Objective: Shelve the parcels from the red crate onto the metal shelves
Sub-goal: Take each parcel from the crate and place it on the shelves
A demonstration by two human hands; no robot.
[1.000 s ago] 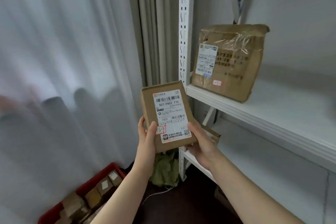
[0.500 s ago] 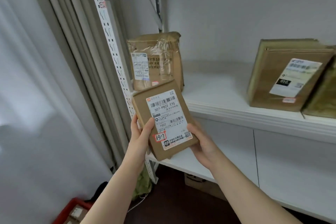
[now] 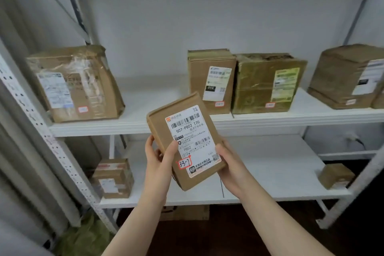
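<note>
Both hands hold the small parcel [image 3: 187, 145] before the shelves. The left hand [image 3: 156, 158] curls its fingers [image 3: 150, 143] round the left edge and the right hand [image 3: 230, 160] cups the lower right corner. The parcel's long axis runs 11 to 5 o'clock. A bare stretch of the upper metal shelf [image 3: 153, 100] lies at 11 o'clock, between the crumpled parcel [image 3: 76, 83] and the upright box [image 3: 209, 81].

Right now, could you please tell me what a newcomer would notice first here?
A flat parcel fills the centre, label toward the camera, gripped by the left hand and right hand near its lower end. A red-edged sticker marked 33-9 sits at the label's lower left. Behind it, the upper shelf carries brown boxes, a crumpled box at its left end.
</note>
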